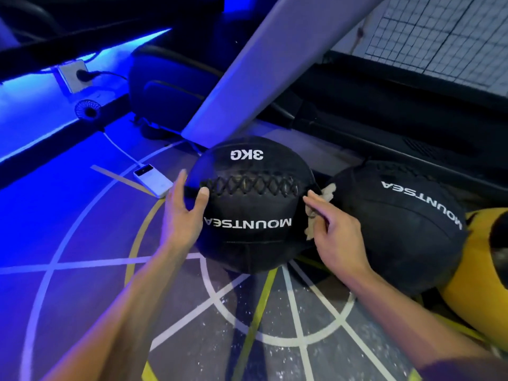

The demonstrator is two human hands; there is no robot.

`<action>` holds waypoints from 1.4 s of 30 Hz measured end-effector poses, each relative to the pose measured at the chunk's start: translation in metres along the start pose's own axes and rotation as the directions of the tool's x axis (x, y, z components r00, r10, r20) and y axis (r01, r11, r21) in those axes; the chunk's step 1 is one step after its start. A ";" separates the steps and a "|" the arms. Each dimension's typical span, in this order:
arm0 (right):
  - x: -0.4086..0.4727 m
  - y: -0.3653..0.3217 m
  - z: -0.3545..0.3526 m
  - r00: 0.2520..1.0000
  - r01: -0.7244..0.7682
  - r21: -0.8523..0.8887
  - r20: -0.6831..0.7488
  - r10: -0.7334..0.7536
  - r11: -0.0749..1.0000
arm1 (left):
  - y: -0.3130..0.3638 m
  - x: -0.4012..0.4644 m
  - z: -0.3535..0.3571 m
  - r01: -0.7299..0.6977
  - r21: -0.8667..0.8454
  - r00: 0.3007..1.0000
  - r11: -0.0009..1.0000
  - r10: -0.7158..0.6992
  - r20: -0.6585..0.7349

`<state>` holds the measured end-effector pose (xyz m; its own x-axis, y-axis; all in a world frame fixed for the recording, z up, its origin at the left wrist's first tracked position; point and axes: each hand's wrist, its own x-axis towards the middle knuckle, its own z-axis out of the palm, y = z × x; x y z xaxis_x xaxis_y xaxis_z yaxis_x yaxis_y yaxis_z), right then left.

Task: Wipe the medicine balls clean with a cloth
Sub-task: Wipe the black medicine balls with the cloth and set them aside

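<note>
Left hand (184,213), fingers straight, steadied the black laced 3KG medicine ball (251,204); right hand (334,232) pinched a crumpled pale cloth (328,192) against its side.

Strong blue light is coming from an LED strip (90,55) at ten o'clock, tinting the floor (68,215) and fading toward four o'clock, where neutral light is taking over. The upper area at twelve o'clock is staying dim. The black medicine ball (251,204) is casting a soft shadow onto the floor at six o'clock. Wide-angle distortion is bending the slanted beam (269,59) and floor lines toward the edges. Slight blur is softening the left hand (184,213).
</note>
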<state>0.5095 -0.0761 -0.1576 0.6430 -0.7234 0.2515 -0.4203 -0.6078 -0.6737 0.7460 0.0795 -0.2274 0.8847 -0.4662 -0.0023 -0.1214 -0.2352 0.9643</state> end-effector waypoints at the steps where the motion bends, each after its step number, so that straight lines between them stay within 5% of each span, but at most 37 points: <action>1: -0.003 0.000 -0.006 1.000 -0.025 -0.005 0.002 0.025 1.000 | 0.004 -0.006 -0.001 0.078 -0.032 0.996 0.996 -0.080 -0.048; 5: -0.014 0.006 -0.020 0.983 -0.185 0.005 0.018 0.185 0.983 | -0.006 -0.025 -0.005 0.334 -0.286 0.937 0.898 -0.349 0.000; 17: -0.025 0.002 -0.006 0.911 -0.406 0.220 0.018 0.412 0.887 | -0.013 -0.035 -0.027 0.316 -0.266 0.949 0.911 -0.301 0.095; 22: -0.040 -0.005 -0.014 0.838 -0.528 0.435 0.126 0.531 0.730 | 0.008 -0.064 -0.044 -0.073 0.077 0.994 0.994 0.079 -0.070; 25: -0.053 -0.021 -0.041 0.800 -0.572 0.573 0.232 0.553 0.587 | 0.047 -0.092 -0.037 -0.254 0.054 0.966 0.966 0.250 0.072; 27: -0.062 -0.036 -0.064 0.801 -0.567 0.628 0.270 0.534 0.534 | 0.078 -0.112 -0.024 -0.291 -0.013 0.909 0.957 0.281 0.309; 31: -0.086 -0.066 -0.116 0.826 -0.518 0.701 0.261 0.499 0.491 | 0.142 -0.144 -0.004 -0.317 -0.036 0.661 0.948 0.248 0.708; 37: -0.133 -0.126 -0.215 0.908 -0.403 0.731 0.241 0.344 0.550 | 0.244 -0.194 -0.002 0.144 -0.130 0.488 0.981 0.044 0.872; 39: -0.153 -0.144 -0.246 0.924 -0.375 0.709 0.234 0.302 0.598 | 0.272 -0.213 -0.005 0.080 -0.135 0.412 0.988 0.090 0.907; 42: -0.184 -0.172 -0.293 0.932 -0.354 0.691 0.201 0.302 0.631 | 0.315 -0.240 -0.008 -0.008 -0.197 0.409 0.980 0.183 0.894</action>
<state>0.2758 0.0657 0.1157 0.6009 -0.7919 -0.1092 -0.0502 0.0989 -0.9938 0.4993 0.1242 0.0790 -0.0627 -0.9962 -0.0608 -0.0378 -0.0585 0.9976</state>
